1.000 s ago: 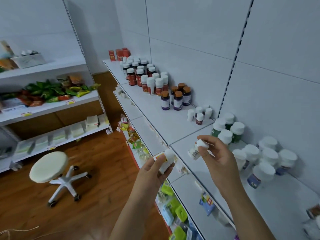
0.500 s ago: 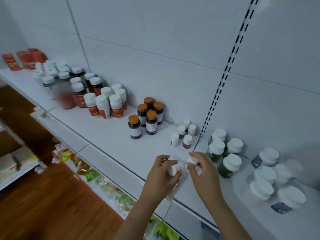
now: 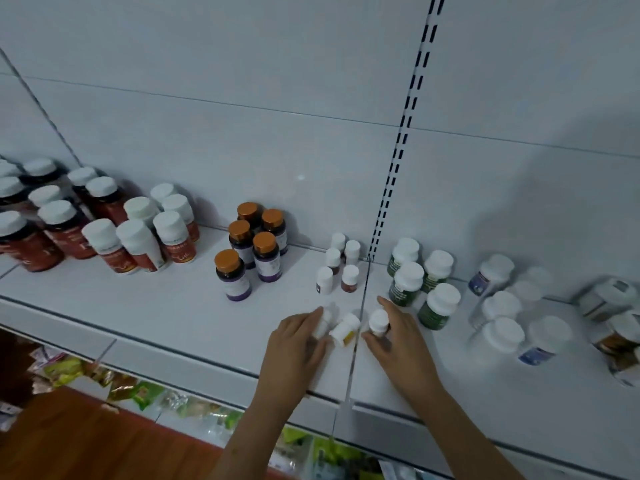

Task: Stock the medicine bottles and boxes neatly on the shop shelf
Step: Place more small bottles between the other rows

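Note:
Both my hands are down on the white shelf (image 3: 156, 317), just in front of a cluster of small white-capped bottles (image 3: 337, 268). My left hand (image 3: 298, 344) holds two small white bottles: one upright (image 3: 325, 318) and one tilted with a yellow label (image 3: 344, 330). My right hand (image 3: 398, 336) grips a third small white bottle (image 3: 378, 322), upright, between thumb and fingers. All three sit at the seam between two shelf panels.
Orange-capped purple bottles (image 3: 252, 247) stand left of the small cluster, red-labelled white-capped bottles (image 3: 138, 233) further left. Green bottles (image 3: 420, 282) and large white bottles (image 3: 509, 320) crowd the right. Packets fill the shelf below (image 3: 138, 393).
My view has swung closer onto the shelf. Both hands moved forward and down, bringing the small bottles from mid-air onto the shelf surface in front of the small cluster.

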### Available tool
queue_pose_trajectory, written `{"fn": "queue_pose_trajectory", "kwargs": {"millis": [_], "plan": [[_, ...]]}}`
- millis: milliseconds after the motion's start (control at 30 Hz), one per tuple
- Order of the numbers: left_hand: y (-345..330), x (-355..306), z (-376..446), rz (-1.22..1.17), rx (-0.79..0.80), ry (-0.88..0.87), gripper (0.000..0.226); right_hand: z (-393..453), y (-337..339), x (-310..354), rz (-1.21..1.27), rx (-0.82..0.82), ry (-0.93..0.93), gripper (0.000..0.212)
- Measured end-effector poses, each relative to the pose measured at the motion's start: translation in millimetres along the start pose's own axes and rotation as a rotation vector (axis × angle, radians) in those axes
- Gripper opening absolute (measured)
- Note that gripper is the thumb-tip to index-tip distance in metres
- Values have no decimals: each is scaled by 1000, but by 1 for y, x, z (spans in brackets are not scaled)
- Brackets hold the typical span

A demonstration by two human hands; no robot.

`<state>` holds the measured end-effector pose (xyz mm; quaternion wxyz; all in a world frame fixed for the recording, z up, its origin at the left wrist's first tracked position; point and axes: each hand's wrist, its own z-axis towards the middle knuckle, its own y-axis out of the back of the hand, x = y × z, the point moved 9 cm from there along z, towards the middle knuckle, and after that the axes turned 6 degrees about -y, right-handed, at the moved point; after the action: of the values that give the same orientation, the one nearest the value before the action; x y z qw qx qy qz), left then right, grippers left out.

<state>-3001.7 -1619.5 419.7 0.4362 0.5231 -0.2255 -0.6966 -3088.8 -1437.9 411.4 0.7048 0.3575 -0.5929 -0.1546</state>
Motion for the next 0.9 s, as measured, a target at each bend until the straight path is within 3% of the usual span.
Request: {"fn": "queue_pose_trajectory", "kwargs": {"millis": [233,533,900], "plan": [[16,22,16,131,-21,92,31,-1,0,-2,15,-45,22,64],[34,27,29,-395,-153,299,37,-4,1,-5,61,-50,35,60],[13,25,40,-513,-136,339,33,-5,2,-3,52,-52,79,57]]}}
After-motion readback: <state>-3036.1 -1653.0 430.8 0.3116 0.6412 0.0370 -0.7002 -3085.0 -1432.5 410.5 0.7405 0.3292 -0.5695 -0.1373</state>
